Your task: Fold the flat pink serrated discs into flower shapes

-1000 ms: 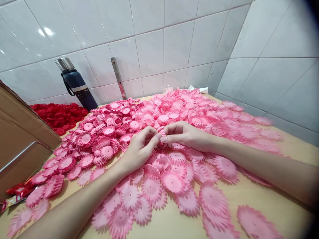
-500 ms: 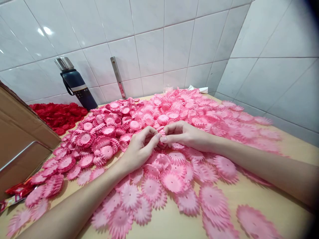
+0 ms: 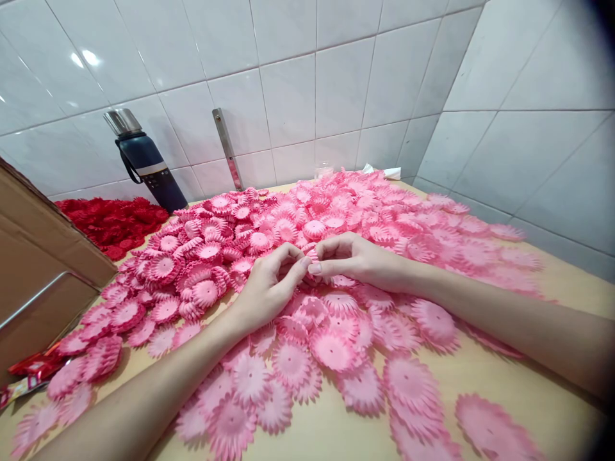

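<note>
My left hand (image 3: pixel 273 285) and my right hand (image 3: pixel 353 262) meet at the middle of the view, thumbs and fingertips pinched close together. Between them shows a small part of a pink paper flower piece (image 3: pixel 312 251), held by both hands; most of it is hidden by the fingers. Below and around the hands lies a heap of pink fringed discs, each with a small hole at its centre, such as one disc (image 3: pixel 334 349) just under the hands. Darker-edged pink discs (image 3: pixel 206 292) are piled to the left.
A dark blue bottle (image 3: pixel 152 168) leans at the back left, beside a red pile (image 3: pixel 115 224). A metal strip (image 3: pixel 225 144) stands against the tiled wall. A cardboard box (image 3: pixel 43 250) and a red wrapper (image 3: pixel 38 365) sit at the left. Pale tabletop (image 3: pixel 346 432) shows in front.
</note>
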A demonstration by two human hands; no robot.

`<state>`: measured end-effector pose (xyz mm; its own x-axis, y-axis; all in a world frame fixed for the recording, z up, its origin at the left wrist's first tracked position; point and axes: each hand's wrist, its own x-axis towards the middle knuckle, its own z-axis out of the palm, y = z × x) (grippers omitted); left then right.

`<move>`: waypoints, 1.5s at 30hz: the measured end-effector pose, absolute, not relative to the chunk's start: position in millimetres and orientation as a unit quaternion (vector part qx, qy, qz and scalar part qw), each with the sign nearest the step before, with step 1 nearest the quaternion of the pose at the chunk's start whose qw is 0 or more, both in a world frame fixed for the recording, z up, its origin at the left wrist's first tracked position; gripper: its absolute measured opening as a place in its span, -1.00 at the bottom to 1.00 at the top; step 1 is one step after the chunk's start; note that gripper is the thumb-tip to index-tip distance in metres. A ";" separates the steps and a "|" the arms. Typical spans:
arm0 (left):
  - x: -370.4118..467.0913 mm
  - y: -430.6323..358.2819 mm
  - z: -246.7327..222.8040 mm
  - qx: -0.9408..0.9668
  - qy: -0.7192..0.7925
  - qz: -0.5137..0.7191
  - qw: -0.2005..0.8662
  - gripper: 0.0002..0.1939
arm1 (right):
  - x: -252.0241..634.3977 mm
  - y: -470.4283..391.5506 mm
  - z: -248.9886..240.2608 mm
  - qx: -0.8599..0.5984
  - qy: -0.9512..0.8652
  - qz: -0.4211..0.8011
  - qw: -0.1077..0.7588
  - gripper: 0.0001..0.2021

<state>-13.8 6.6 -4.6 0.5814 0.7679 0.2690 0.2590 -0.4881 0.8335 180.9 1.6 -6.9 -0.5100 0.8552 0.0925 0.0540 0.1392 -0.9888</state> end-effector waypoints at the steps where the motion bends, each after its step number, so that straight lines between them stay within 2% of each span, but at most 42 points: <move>1: -13.6 6.5 -4.4 0.799 0.322 0.326 0.391 -0.79 | 180.7 1.5 -6.6 -0.342 -0.664 0.561 0.357 -0.87; 26: -13.1 6.7 -4.3 0.797 0.323 0.328 0.391 -0.80 | 181.2 1.9 -7.6 -0.327 -0.661 0.571 0.360 -0.93; 45: -13.3 6.0 -4.0 0.795 0.321 0.329 0.397 -0.80 | 180.9 1.4 -6.0 -0.333 -0.663 0.566 0.358 -0.91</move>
<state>-13.3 6.0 -4.0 0.5779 0.7707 0.2684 0.2489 -0.4796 0.8415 180.9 1.4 -6.0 -0.5213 0.8478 0.0972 0.0367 0.1360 -0.9900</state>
